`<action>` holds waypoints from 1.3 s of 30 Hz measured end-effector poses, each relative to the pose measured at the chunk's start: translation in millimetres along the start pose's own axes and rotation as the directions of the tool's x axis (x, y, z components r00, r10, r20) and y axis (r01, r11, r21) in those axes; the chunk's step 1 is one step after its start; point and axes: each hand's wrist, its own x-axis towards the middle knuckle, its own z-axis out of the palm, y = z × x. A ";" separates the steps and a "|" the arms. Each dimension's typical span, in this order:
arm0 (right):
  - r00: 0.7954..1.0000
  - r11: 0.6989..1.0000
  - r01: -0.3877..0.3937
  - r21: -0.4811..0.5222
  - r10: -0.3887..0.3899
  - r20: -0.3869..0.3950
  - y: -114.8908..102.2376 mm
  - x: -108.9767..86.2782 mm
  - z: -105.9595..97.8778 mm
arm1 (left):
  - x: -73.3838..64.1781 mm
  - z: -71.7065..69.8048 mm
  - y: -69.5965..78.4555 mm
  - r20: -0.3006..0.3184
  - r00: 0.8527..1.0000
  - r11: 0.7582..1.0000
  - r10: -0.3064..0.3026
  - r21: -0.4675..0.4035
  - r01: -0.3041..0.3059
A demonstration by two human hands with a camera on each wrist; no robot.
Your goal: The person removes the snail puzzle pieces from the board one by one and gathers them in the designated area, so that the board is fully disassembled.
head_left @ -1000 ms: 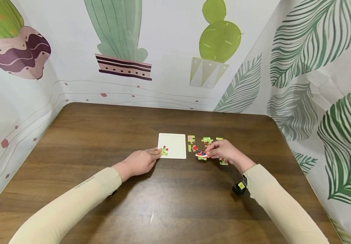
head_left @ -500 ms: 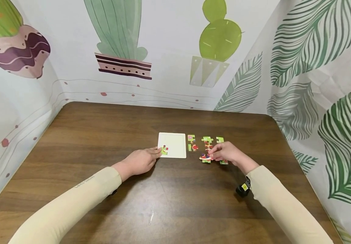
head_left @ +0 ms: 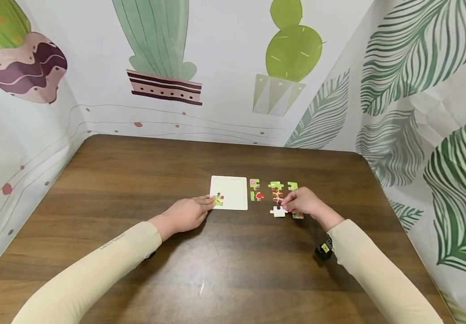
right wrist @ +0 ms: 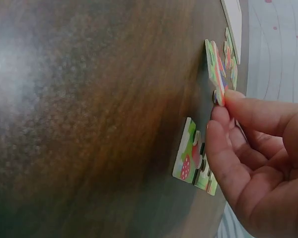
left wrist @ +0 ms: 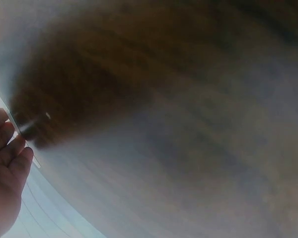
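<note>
My right hand (head_left: 303, 201) pinches a jigsaw piece (right wrist: 216, 69) between thumb and fingertips. In the right wrist view the piece is tilted, its printed face showing green, red and blue. From the head view the piece (head_left: 279, 212) looks pale, with knobs at its sides. My left hand (head_left: 188, 214) lies at the lower left of a white puzzle board (head_left: 233, 189), fingers stretched over its edge. Those fingertips touch or nearly touch a green corner piece (head_left: 218, 200) on the board. Only part of the left hand (left wrist: 7, 168) appears in the left wrist view.
Several loose jigsaw pieces lie right of the board, among them a pink-and-green one (head_left: 254, 183), a green one (head_left: 275, 185) and a red-spotted one (right wrist: 185, 166). Wood-grain tabletop (head_left: 217, 270) surrounds them. A printed wall covering (head_left: 225, 90) stands behind.
My right hand has shifted slightly right with the piece, which has turned from showing red and blue to looking pale. My left hand stays on the board.
</note>
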 end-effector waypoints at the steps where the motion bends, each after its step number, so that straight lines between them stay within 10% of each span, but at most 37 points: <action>1: 1.000 1.000 -0.004 -0.009 0.004 -0.005 -0.3 0.0 0.0 | 0.0 0.2 -0.1 0.000 1.000 1.000 0.001 0.001 -0.001; 39: 0.998 0.969 -0.040 -0.245 0.026 -0.058 -4.6 6.7 3.5 | 0.1 0.4 -2.6 -0.030 0.998 0.995 0.058 0.078 -0.056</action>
